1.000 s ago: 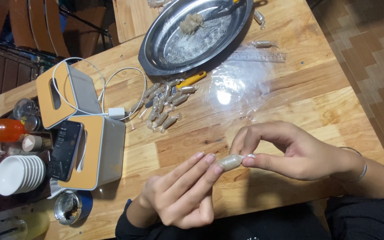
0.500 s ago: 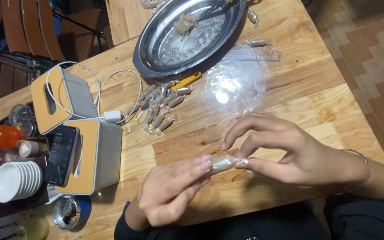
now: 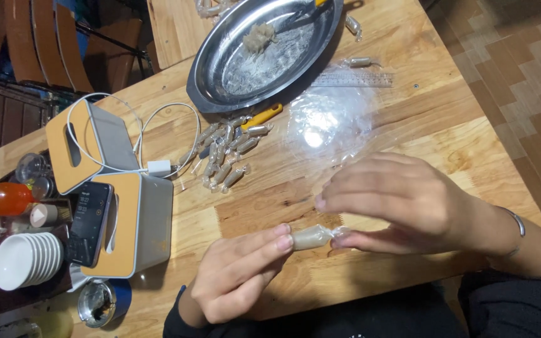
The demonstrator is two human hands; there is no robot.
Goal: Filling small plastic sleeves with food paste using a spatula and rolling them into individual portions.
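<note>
I hold the small wrapped roll [image 3: 311, 237] level just above the bench [image 3: 446, 131], its long axis running left to right between my hands. My left hand [image 3: 239, 275] pinches the left end with its fingers [image 3: 281, 236] pressed together; my right hand [image 3: 402, 203] nips the twisted wrapper at the right end, its other fingers arched over the roll. Both hands sit equally close. Farther off lie the clear film sheet [image 3: 330, 122], a heap of finished rolls [image 3: 223, 153] and the steel tray [image 3: 220, 62].
</note>
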